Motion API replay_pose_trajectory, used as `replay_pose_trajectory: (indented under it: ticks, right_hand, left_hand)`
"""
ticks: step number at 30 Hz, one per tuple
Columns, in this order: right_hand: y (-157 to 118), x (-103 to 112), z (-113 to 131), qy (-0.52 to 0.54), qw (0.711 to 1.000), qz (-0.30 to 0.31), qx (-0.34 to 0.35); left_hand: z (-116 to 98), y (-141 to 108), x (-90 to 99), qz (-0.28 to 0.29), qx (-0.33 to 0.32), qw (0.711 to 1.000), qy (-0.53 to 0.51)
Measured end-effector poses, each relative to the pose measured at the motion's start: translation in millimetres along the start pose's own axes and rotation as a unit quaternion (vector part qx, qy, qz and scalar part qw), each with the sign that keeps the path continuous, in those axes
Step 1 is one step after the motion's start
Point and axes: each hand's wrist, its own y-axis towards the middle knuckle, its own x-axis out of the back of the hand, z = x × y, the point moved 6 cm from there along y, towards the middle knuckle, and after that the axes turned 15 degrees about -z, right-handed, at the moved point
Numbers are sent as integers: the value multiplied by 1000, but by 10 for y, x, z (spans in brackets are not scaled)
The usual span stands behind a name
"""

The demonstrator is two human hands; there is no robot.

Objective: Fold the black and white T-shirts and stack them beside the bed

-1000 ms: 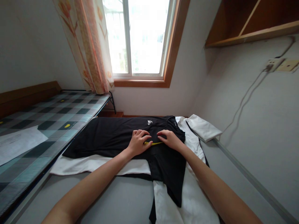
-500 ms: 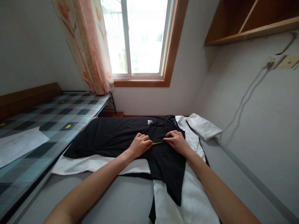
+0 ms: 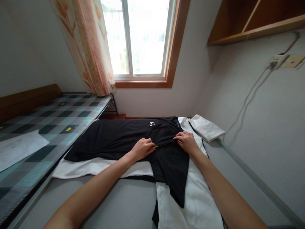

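Black shirt (image 3: 109, 136) laid flat directly under both hands, long axis running left to right: hem at left, collar (image 3: 179, 124) at right, one sleeve (image 3: 173, 178) pointed toward the wearer. Collar is neared by the right hand (image 3: 187, 142); the hem side, by the left hand (image 3: 142, 149). Fingers of each drawn together, black cloth apparently pinched; a low ridge is raised between them, with a yellow sliver (image 3: 156, 146) shown beside the left fingertips. Count: shirt, one; hands, two; white lettering (image 3: 152, 124), one patch. White cloth (image 3: 202, 197) spread beneath, on grey bench (image 3: 119, 206); number of pieces cannot be told. Paper (image 3: 21, 148) on checked mattress (image 3: 78, 113): one sheet seen.
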Motion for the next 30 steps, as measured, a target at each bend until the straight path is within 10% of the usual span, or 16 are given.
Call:
replay_pose_trajectory:
  ticks: [30]
  right_hand:
    - [-31,101,-133,-10,989,-79,-126]
  left_hand:
    - [-44,28,115,-32,26,999,22]
